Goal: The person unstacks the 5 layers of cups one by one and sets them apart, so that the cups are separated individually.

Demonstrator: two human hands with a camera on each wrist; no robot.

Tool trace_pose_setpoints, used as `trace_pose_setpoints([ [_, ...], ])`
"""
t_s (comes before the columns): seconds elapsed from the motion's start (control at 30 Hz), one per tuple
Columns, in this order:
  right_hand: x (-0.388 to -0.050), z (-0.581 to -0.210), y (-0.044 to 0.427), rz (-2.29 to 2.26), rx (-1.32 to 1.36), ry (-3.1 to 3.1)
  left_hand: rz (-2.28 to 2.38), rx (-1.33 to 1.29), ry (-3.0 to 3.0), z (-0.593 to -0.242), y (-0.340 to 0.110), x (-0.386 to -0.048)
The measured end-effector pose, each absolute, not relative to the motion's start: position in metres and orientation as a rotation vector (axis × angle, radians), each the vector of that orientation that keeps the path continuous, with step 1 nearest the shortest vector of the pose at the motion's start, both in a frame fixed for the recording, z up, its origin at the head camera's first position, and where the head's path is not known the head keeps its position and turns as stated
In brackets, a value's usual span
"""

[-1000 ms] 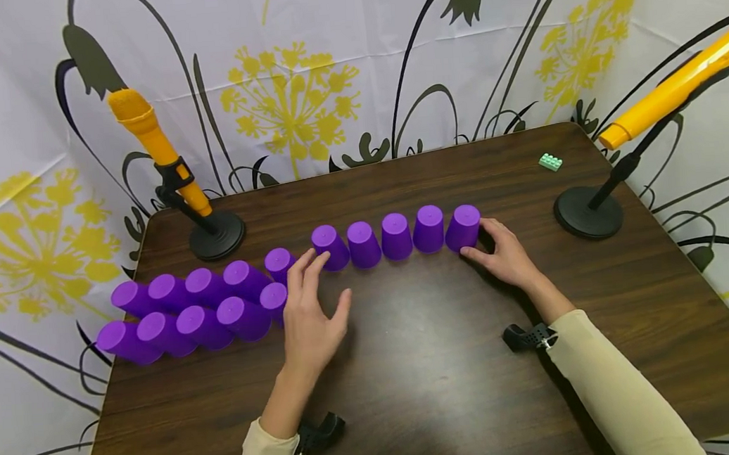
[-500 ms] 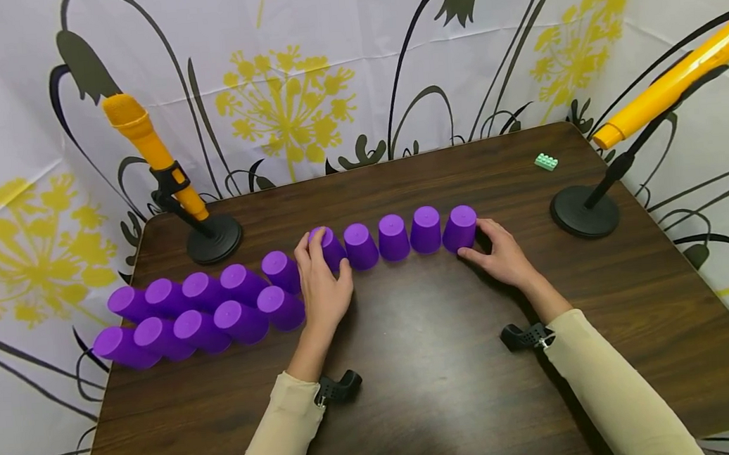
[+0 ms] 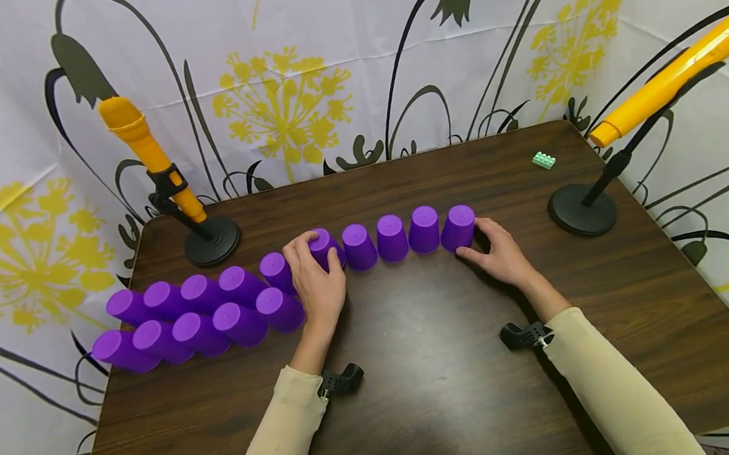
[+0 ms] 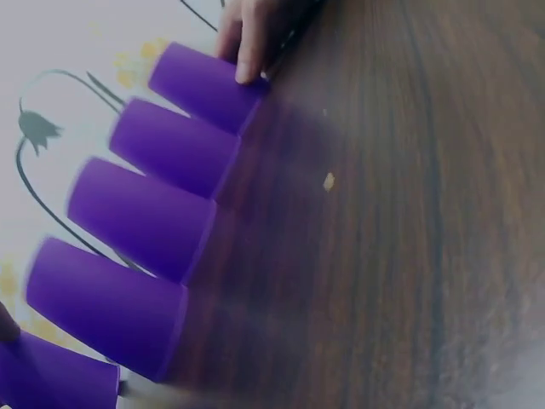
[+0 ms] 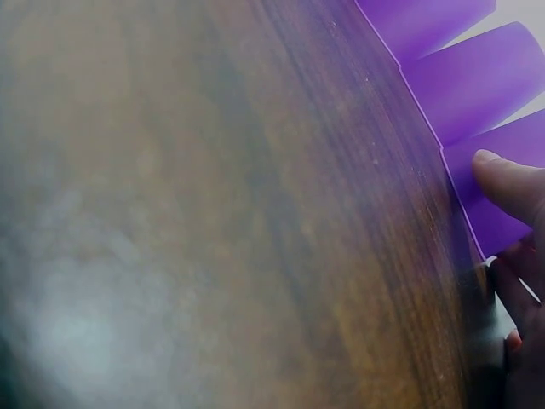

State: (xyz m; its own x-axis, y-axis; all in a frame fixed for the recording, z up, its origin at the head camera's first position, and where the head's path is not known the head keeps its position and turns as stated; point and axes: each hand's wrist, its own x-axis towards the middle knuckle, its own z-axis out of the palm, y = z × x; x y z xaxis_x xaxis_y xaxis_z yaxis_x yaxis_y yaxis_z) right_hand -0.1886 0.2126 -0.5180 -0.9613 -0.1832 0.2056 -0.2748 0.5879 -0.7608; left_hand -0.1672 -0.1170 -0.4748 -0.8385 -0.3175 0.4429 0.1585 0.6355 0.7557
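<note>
Five upside-down purple cups stand in a slightly curved row. My left hand (image 3: 319,280) holds the leftmost cup (image 3: 323,244) by its left side, thumb at the front; the left wrist view shows part of that cup (image 4: 55,375) at the bottom left corner. At the other end, my right hand (image 3: 499,253) grips the rightmost cup (image 3: 458,228). Its thumb lies on this cup (image 5: 477,200) in the right wrist view. Three more cups (image 3: 392,238) stand between the hands.
Left of the left hand, more upside-down purple cups (image 3: 199,334) form two rows. Yellow tubes on black stands (image 3: 212,240) (image 3: 582,210) rise at both sides. A mint-green brick (image 3: 544,161) lies near the back right of the brown table (image 3: 427,392).
My left hand has moved right and up from beside the double row to the leftmost cup of the five-cup row. The right hand stays at the rightmost cup.
</note>
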Motion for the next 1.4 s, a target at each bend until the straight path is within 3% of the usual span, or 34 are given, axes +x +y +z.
trace_pose_setpoints([
  [0.2,-0.188,-0.517,0.213,1.330,0.382,-2.705,-1.184,0.010,-2.208,-0.458,-0.120,-0.141],
  [0.5,-0.188,-0.518,0.213,1.327,0.394,-2.704,-1.281,-0.133,-1.988,-0.413,-0.159,-0.051],
  [0.63,-0.187,-0.517,0.213,1.332,0.395,-2.698,-1.148,0.042,-1.801,-0.403,-0.192,-0.023],
  [0.8,-0.188,-0.518,0.213,1.320,0.413,-2.688,-0.821,0.500,-1.831,-0.427,-0.265,0.000],
  [0.97,-0.188,-0.520,0.213,1.305,0.426,-2.664,-0.714,0.821,-1.914,-0.457,-0.331,0.011],
  [1.07,-0.188,-0.521,0.213,1.307,0.432,-2.661,-0.705,0.878,-1.951,-0.469,-0.355,0.010],
  [1.4,-0.188,-0.521,0.213,1.309,0.422,-2.676,-0.765,0.900,-2.003,-0.481,-0.375,-0.003],
])
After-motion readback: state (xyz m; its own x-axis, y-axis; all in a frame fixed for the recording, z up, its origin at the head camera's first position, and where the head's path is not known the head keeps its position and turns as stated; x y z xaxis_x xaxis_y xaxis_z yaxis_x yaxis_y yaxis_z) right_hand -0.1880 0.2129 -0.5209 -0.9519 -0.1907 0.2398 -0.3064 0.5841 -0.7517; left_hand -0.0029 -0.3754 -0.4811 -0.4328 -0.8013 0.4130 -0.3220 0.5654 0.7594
